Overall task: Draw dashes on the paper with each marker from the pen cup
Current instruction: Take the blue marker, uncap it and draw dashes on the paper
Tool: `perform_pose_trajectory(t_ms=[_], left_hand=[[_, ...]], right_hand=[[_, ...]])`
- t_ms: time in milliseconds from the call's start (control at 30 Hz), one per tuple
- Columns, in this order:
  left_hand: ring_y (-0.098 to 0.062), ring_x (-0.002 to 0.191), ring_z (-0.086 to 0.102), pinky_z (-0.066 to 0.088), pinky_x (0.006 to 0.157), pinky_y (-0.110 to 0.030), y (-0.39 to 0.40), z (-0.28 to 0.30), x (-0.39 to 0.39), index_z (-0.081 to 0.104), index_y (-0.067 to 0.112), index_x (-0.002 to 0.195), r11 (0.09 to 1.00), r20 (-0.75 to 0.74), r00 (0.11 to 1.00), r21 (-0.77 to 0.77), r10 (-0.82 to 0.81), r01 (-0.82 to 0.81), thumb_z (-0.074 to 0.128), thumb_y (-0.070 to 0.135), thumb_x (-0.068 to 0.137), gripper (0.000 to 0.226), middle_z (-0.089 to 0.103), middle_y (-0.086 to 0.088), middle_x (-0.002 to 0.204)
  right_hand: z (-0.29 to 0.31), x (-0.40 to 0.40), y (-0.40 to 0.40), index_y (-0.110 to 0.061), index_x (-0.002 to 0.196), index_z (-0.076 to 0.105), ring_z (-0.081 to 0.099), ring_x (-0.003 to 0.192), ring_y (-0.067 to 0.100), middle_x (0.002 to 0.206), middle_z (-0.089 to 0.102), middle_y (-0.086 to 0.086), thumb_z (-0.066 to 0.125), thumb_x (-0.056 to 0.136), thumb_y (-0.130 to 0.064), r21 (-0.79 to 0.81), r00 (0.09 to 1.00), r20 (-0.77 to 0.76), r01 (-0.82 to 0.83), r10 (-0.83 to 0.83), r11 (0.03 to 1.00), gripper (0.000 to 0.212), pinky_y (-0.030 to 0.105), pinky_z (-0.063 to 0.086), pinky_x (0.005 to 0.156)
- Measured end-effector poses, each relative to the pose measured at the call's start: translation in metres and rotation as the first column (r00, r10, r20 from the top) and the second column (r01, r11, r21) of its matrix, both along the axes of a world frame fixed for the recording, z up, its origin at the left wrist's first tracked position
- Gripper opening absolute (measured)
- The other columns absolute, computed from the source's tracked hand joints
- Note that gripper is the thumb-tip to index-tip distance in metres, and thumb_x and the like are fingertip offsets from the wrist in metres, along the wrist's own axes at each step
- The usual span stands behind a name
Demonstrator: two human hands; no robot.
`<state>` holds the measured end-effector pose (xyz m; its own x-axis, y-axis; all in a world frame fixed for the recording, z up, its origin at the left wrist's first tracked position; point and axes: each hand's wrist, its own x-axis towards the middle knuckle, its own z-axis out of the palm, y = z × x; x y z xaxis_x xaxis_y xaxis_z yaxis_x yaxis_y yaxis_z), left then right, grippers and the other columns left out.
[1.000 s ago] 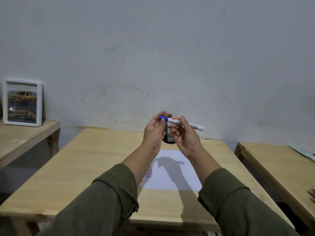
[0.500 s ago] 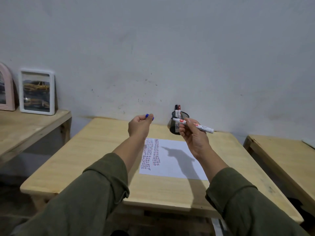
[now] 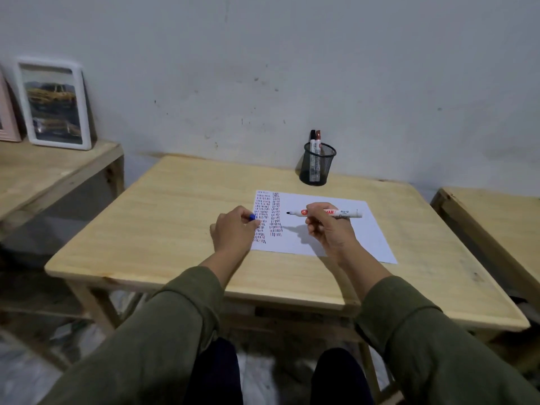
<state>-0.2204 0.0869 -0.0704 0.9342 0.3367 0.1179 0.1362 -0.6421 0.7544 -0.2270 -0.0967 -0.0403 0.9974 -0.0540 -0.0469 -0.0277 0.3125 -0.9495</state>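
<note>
Right hand pinches the uncapped whiteboard marker, held level with its tip leftward, above the paper beside its dash columns. Left hand curls tight round the blue cap at the sheet's left edge. Two markers stand in the mesh pen cup behind the paper.

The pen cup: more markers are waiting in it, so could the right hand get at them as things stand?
Probably not yet: the path over the paper to the pen cup looks free, but the right hand is closed on an uncapped marker.
</note>
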Motion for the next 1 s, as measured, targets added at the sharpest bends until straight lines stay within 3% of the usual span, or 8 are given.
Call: perform_pose_trajectory(t_ms=[267,467,1000], left_hand=[[-0.019,0.111,0.054,0.030,0.088,-0.034,0.004,-0.008,0.001,0.064,0.025,0.101,0.999,0.042,0.998,0.024,-0.035,0.034,0.064,0.040,0.082,0.024,0.070,0.010,0.102],[-0.017,0.112,0.054,0.031,0.092,-0.033,0.005,-0.010,0.002,0.063,0.025,0.103,0.999,0.055,0.998,0.013,-0.037,0.036,0.068,0.042,0.078,0.031,0.069,0.009,0.107],[-0.017,0.112,0.055,0.033,0.095,-0.036,0.005,-0.013,0.002,0.063,0.024,0.106,0.999,0.077,0.996,0.030,-0.042,0.040,0.070,0.040,0.077,0.033,0.069,0.008,0.109]], right_hand=[[-0.018,-0.006,0.005,-0.015,0.073,0.067,0.048,0.056,0.010,0.062,0.055,0.004,0.065,0.082,-0.009,-0.276,0.999,-0.021,0.034,-0.042,0.960,0.011,0.016,0.040,0.051],[-0.023,-0.006,0.007,-0.015,0.075,0.067,0.052,0.062,0.014,0.068,0.060,0.003,0.061,0.084,-0.019,-0.473,0.998,0.017,0.068,-0.069,0.879,0.011,0.024,0.042,0.057],[-0.026,-0.006,0.009,-0.019,0.083,0.067,0.062,0.072,0.009,0.078,0.066,0.002,0.061,0.087,-0.021,-0.516,0.998,0.052,0.059,-0.037,0.855,0.007,0.017,0.050,0.060]])
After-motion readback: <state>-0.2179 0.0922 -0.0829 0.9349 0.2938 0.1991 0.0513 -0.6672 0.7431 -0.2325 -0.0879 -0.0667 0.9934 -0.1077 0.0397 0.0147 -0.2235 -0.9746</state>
